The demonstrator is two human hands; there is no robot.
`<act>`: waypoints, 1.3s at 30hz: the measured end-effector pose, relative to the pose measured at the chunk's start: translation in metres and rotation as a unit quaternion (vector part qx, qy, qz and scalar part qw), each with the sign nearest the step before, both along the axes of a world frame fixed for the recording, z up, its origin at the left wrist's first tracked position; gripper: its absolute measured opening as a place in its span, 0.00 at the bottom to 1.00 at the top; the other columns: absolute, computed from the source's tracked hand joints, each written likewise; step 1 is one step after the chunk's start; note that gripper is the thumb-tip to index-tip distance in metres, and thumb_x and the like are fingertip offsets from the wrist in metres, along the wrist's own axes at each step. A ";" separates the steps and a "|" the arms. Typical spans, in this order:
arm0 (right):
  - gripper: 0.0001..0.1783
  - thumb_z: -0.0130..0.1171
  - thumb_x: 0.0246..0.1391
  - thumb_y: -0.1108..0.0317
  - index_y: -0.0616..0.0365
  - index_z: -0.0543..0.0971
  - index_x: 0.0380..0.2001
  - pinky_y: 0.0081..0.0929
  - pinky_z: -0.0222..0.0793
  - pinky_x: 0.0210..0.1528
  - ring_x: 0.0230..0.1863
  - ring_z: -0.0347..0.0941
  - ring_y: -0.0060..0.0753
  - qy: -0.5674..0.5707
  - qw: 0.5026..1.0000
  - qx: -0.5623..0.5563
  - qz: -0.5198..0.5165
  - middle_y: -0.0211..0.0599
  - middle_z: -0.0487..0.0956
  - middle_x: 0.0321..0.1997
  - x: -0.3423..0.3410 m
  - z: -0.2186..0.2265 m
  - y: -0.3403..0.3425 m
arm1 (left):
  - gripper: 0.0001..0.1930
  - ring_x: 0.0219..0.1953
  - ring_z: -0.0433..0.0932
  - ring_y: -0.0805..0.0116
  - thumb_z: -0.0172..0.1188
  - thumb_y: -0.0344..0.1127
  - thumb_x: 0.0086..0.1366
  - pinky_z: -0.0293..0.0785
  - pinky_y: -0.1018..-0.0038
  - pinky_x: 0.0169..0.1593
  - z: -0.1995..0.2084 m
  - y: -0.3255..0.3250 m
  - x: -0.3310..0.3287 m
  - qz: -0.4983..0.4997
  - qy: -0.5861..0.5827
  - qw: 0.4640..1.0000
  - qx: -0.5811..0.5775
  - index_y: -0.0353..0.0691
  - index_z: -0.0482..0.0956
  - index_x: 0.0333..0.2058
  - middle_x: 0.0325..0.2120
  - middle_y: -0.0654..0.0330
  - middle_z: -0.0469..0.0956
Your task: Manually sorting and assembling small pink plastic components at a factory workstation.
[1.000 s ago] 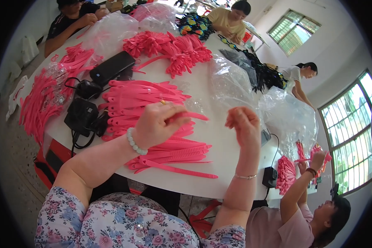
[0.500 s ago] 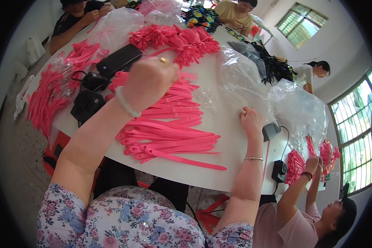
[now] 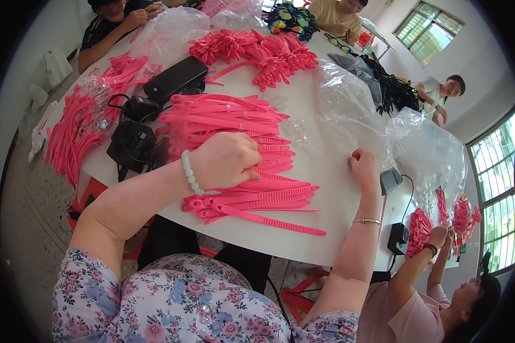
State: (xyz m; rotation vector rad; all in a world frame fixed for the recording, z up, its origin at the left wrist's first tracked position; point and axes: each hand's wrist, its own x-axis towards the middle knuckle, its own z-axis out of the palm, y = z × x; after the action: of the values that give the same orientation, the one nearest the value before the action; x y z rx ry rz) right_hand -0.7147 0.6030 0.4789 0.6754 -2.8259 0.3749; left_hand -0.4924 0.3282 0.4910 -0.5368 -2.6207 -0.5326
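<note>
Rows of pink ridged rubber straps point(image 3: 229, 117) lie in a layered pile on the white table before me. Over the middle of that pile is my left hand point(image 3: 229, 160), its fingers curled in and thumb and forefinger close together at the straps. Whatever may be between them is hidden. To the right, my right hand point(image 3: 363, 164) rests low over the table with its fingers curled, beside a clear plastic bag point(image 3: 346, 97). What it holds, if anything, does not show. Small clear pieces point(image 3: 297, 132) are scattered between the straps and the bag.
Pink strap bundles point(image 3: 274, 54) lie at the far side. Black devices point(image 3: 177, 77) with cords and a heap of pink straps with clear parts point(image 3: 86, 123) are at left. Dark goggles point(image 3: 292, 20) lie at the back. Co-workers sit around; one person's hands point(image 3: 440, 235) work at right.
My left hand has come nearer from beside the far bundles, down over the middle of the strap pile. My right hand keeps its place. The whole view has shifted slightly.
</note>
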 end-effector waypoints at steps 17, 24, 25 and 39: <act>0.07 0.55 0.51 0.74 0.63 0.76 0.33 0.18 0.68 0.30 0.31 0.75 0.24 -0.302 0.860 -0.349 0.217 0.32 0.78 0.29 0.059 0.043 -0.048 | 0.10 0.27 0.76 0.58 0.53 0.20 0.51 0.72 0.69 0.31 0.001 0.011 -0.010 0.038 -0.032 0.958 0.283 0.34 0.76 0.33 0.24 0.51 0.76; 0.09 0.54 0.55 0.69 0.63 0.74 0.37 0.17 0.71 0.32 0.36 0.77 0.28 -0.461 0.724 -0.455 0.238 0.42 0.75 0.47 0.062 0.025 -0.064 | 0.14 0.26 0.75 0.61 0.54 0.20 0.49 0.73 0.71 0.31 -0.003 0.015 -0.013 0.035 0.121 0.974 0.190 0.34 0.77 0.37 0.26 0.53 0.76; 0.09 0.54 0.55 0.69 0.63 0.74 0.37 0.17 0.71 0.32 0.36 0.77 0.28 -0.458 0.725 -0.455 0.239 0.42 0.75 0.47 0.062 0.025 -0.065 | 0.14 0.26 0.75 0.61 0.54 0.22 0.49 0.74 0.72 0.31 -0.003 0.015 -0.011 0.041 0.158 0.980 0.118 0.34 0.77 0.37 0.27 0.54 0.76; 0.10 0.48 0.58 0.67 0.64 0.69 0.37 0.25 0.75 0.35 0.35 0.77 0.35 -0.542 0.536 -0.568 0.310 0.49 0.75 0.39 0.068 0.023 -0.072 | 0.13 0.27 0.77 0.63 0.57 0.30 0.51 0.75 0.72 0.30 0.013 0.018 0.014 0.059 0.075 0.993 -0.076 0.32 0.77 0.37 0.24 0.51 0.76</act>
State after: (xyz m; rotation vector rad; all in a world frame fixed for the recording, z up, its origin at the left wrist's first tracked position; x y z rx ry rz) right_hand -0.6467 0.5312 0.5021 1.2248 -1.8004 3.2418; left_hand -0.4787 0.3459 0.5043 -0.4467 -2.5427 -0.2460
